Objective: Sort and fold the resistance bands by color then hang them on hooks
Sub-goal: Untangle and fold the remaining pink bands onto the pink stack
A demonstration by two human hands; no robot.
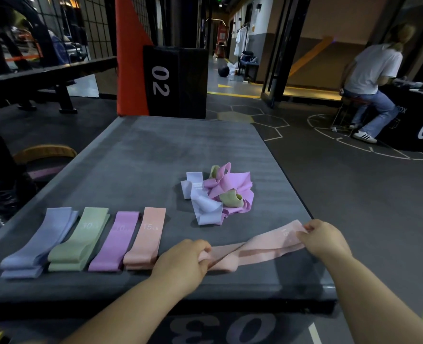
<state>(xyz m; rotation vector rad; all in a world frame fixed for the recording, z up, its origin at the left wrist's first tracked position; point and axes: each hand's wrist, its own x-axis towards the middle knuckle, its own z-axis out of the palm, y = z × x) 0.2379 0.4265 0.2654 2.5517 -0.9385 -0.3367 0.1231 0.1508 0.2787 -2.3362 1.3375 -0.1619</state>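
Peach stretchy band (270, 243) — flat, seemingly twisted — pinched by left hand (183, 264) and right hand (327, 240).

Four folded piles are counted on the table (155, 150): one blue pile (39, 242), one green pile (81, 239), one purple pile (116, 242) and one peach pile (145, 237). One unfolded peach band (262, 252) is seen, and one tangled heap (217, 194) in three colours; the bands inside it cannot be counted
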